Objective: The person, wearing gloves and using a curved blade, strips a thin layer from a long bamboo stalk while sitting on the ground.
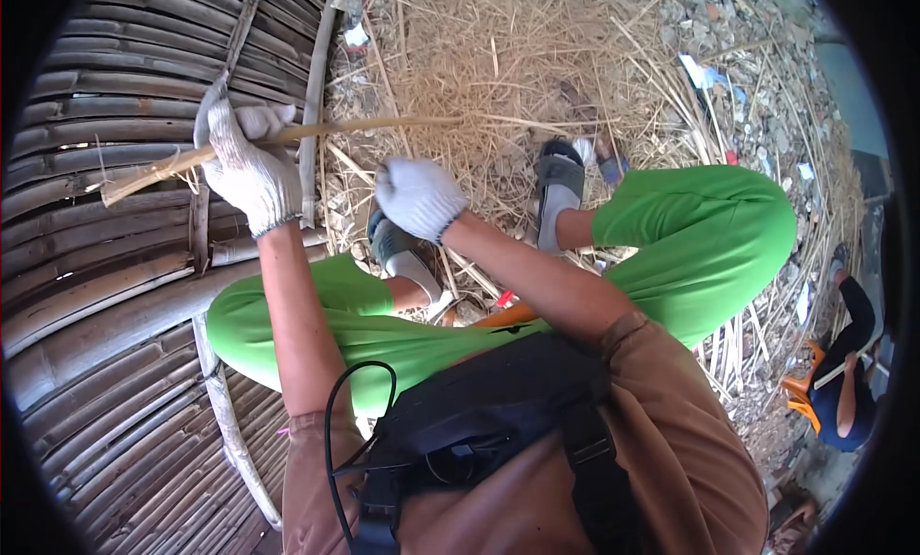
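— Black chest harness (489,430) with a thin cable sits closest, over a brown shirt (671,450). What do the hands hold?

— Left hand (247,167), in a white knit glove, is closed around a long bamboo strip (316,130). It grips the strip near its left end, and the strip runs to the right, above the straw.

— And the other hand?

— Right hand (419,196), also gloved in white, is closed in a fist just below the strip. If it holds something inside, I cannot tell.

— What is around them?

— Under the arms are green trousers (709,239), with knees wide apart, and two grey sandals (559,186) on the ground. To the left lies a mat of bamboo slats (105,267). Ahead is a pile of dry straw (517,66). Far at the right edge, another person (843,382) in dark clothes sits low.
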`<action>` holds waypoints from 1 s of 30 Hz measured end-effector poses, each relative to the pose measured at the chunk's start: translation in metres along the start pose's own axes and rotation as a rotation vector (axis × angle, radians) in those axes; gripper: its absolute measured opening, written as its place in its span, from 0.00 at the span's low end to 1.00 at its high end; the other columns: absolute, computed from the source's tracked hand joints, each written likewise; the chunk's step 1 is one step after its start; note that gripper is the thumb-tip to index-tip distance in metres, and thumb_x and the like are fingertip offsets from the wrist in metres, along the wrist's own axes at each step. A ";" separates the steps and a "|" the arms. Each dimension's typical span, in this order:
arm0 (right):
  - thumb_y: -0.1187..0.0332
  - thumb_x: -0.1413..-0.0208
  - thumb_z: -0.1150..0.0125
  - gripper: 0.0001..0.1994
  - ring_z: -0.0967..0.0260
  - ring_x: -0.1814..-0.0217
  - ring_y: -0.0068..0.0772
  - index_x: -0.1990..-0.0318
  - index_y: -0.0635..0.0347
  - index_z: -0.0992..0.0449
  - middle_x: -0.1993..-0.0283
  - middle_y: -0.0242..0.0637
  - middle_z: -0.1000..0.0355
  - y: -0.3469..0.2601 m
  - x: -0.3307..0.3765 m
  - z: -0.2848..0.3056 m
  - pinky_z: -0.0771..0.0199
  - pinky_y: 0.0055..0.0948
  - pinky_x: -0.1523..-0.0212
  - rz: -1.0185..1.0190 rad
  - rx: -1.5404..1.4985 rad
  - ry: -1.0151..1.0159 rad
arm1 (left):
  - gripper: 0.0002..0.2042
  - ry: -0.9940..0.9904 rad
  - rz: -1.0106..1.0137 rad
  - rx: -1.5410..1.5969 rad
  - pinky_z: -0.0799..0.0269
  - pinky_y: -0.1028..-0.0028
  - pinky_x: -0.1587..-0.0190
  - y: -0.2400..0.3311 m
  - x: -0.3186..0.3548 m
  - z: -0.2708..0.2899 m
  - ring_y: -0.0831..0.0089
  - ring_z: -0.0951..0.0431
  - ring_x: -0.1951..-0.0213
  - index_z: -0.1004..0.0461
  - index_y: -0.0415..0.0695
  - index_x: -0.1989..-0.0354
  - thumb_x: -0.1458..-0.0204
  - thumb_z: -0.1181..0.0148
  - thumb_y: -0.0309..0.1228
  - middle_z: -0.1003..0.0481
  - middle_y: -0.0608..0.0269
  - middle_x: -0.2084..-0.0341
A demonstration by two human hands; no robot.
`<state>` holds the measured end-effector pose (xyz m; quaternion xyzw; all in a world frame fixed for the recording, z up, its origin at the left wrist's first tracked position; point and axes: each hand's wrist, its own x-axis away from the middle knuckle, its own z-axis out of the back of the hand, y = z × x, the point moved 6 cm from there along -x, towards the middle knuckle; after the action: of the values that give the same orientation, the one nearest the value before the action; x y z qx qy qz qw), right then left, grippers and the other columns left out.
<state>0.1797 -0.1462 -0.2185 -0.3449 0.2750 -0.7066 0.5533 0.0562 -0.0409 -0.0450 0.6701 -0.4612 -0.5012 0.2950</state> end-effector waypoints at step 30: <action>0.58 0.37 0.47 0.19 0.19 0.52 0.60 0.52 0.61 0.17 0.55 0.59 0.18 0.098 -0.020 0.002 0.18 0.54 0.49 -0.216 0.029 0.066 | 0.09 -0.028 0.142 0.207 0.54 0.75 0.85 -0.050 -0.054 -0.070 0.81 0.50 0.88 0.20 0.44 0.58 0.34 0.42 0.35 0.48 0.75 0.89</action>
<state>0.2424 -0.1498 -0.2963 -0.3410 0.2440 -0.7770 0.4696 0.1347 0.0241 -0.0438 0.6554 -0.5609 -0.4381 0.2528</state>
